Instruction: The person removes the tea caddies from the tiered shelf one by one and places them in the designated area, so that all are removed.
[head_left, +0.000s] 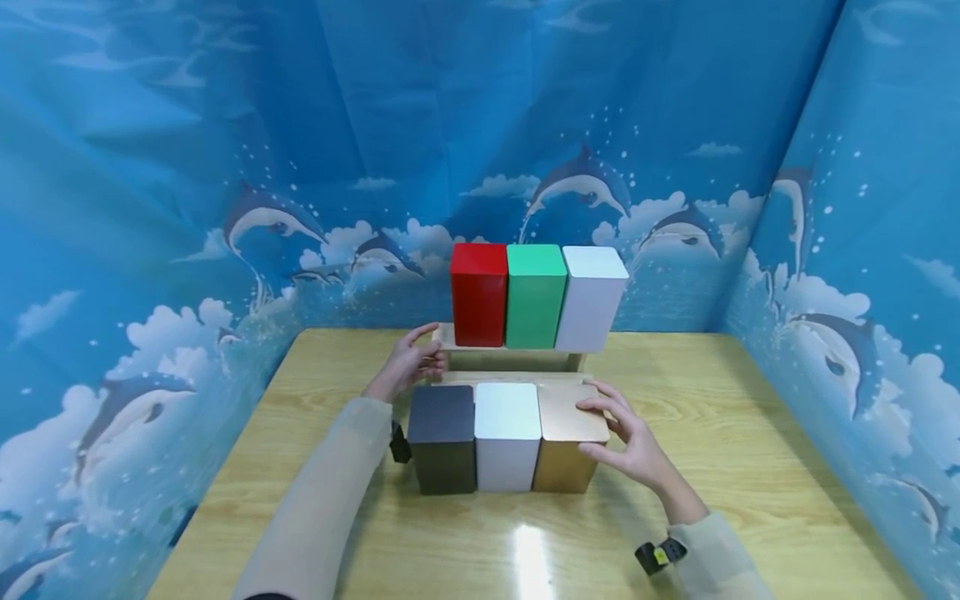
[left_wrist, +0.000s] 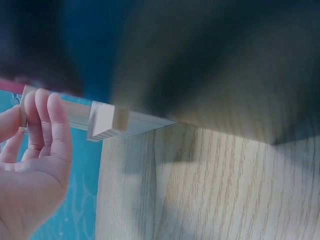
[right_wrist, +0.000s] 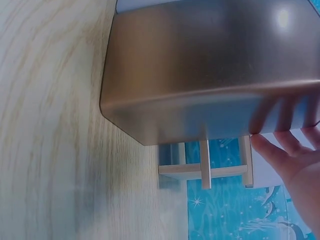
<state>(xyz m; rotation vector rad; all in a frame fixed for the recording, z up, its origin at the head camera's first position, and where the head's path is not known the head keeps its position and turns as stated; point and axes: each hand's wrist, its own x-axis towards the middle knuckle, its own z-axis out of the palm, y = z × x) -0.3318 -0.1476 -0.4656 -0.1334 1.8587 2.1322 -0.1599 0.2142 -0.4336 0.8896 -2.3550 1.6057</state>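
Observation:
A wooden two-tier rack (head_left: pixel 512 377) stands on the table. Its upper board carries a red box (head_left: pixel 478 300), a green box (head_left: pixel 536 304) and a white box (head_left: pixel 588 308). In front are a dark grey box (head_left: pixel 442 437), a second white box (head_left: pixel 507 442) and a gold box (head_left: pixel 573 442), side by side. My left hand (head_left: pixel 408 362) pinches the left end of the upper board between thumb and fingers, seen also in the left wrist view. My right hand (head_left: pixel 630 437) lies along the gold box's right side, its fingers spread and fingertips right at the box.
The wood-grain table (head_left: pixel 675 400) reaches to a blue dolphin-print curtain (head_left: pixel 420 125) behind and at both sides. A dark strap device (head_left: pixel 660 556) sits on the right wrist. Light reflects off the table's front.

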